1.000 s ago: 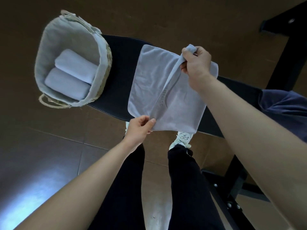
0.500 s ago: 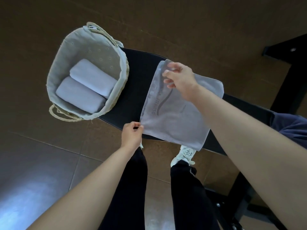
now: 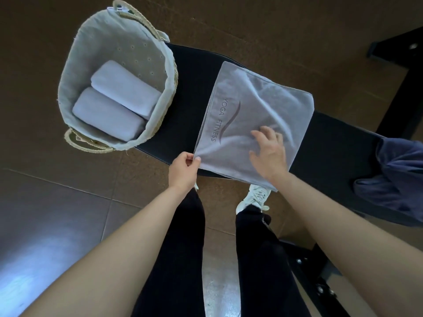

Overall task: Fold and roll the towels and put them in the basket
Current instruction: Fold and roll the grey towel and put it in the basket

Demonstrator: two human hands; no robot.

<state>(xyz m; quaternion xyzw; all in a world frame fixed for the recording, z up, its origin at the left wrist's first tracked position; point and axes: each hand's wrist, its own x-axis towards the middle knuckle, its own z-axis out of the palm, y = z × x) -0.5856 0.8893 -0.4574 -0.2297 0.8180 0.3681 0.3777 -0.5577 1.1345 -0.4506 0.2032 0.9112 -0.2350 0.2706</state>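
black trousers (image 3: 174,259) and a white shoe (image 3: 254,197) nearest, over brown floor tiles (image 3: 57,213). both bare forearms reaching forward and down to the near edge of the worktop (image 3: 190,92). left hand (image 3: 183,171) pinching the near-left corner of the towel (image 3: 256,110) between thumb and fingers, knuckles up, at the worktop's near edge. right hand (image 3: 269,152) spread flat, palm down, fingers fanned and pressing on the near-right part of the towel. towel pale grey, folded into a rough rectangle, lying flat across the dark padded worktop with its near edge hanging just past the rim; soft wrinkles around the pressing hand, a hemmed band along the left side, "yoga fitness" printed beside a curved stroke. dark blue cloth (image 3: 393,175) heaped on the worktop to the right, apart from the towel. farther left, woven basket (image 3: 160,106) with a pale fabric liner and rope handles, standing on the worktop's left end, apart from the towel. inside, two rolled towels (image 3: 116,104) lying side by side, touching.
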